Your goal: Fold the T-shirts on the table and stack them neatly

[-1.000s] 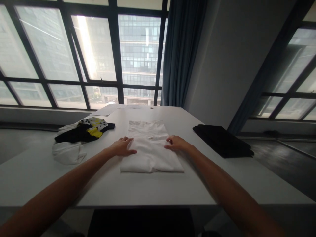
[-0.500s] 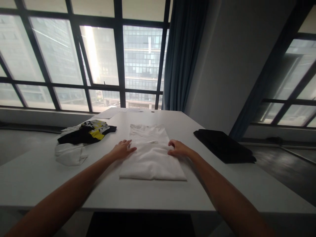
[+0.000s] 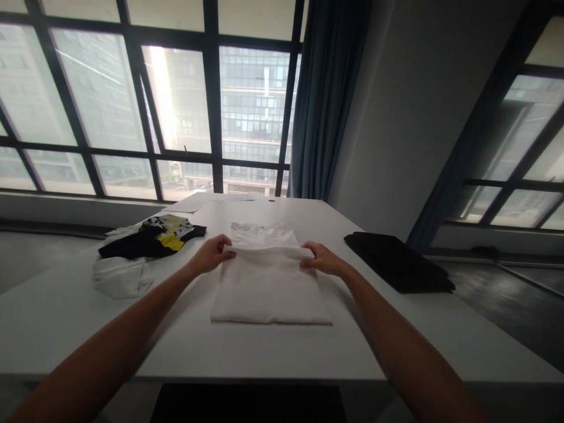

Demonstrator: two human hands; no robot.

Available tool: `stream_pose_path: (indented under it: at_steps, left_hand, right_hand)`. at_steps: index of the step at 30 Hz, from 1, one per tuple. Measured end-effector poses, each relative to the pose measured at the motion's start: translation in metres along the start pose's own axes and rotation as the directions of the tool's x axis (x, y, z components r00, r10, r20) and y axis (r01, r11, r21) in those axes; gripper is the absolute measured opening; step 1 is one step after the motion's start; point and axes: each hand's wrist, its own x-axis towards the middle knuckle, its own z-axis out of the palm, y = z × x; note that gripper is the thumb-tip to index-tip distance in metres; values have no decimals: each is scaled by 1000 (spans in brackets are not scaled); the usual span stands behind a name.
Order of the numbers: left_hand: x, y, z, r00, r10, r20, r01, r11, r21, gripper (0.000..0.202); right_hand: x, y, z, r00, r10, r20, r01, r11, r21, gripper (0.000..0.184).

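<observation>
A white folded garment (image 3: 269, 286) lies flat in the middle of the white table (image 3: 264, 346). My left hand (image 3: 211, 254) grips its left side where a fold edge is lifted, fingers curled round the cloth. At the right end of that same raised fold, my right hand (image 3: 321, 258) is closed on the cloth. The fold stands a little above the part of the garment that stretches towards the window.
A black, yellow and white pile of clothes (image 3: 152, 236) with a white piece (image 3: 120, 278) lies at the left. A black folded garment (image 3: 399, 260) lies at the right. Papers (image 3: 194, 202) sit at the far edge by the window. A blue curtain (image 3: 328, 100) hangs behind.
Both hands went from lying flat on the garment's sides to gripping it, and they have raised a fold of cloth across its middle.
</observation>
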Motion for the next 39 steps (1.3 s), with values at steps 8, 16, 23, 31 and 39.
stream_pose_path:
  at_steps: [8, 16, 23, 31, 39]
  left_hand:
    - [-7, -14, 22, 999, -36, -6, 36, 991, 126, 59]
    - [-34, 35, -31, 715, 208, 667, -256, 966, -27, 40]
    - [-50, 48, -23, 593, 57, 803, -174, 983, 59, 38]
    - [-45, 65, -47, 652, 152, 743, -143, 987, -77, 29]
    - [-39, 50, -45, 635, 169, 754, -84, 985, -149, 30]
  right_hand:
    - [13, 23, 30, 978, 76, -193, -124, 960, -250, 76]
    - [-9, 4, 3, 997, 69, -46, -83, 866, -494, 34]
    - [-28, -8, -14, 899, 201, 389, -88, 954, -288, 32]
    - [-32, -1, -11, 844, 293, 450, -172, 941, -290, 66]
    - [-31, -4, -11, 896, 250, 368, -122, 934, -336, 42]
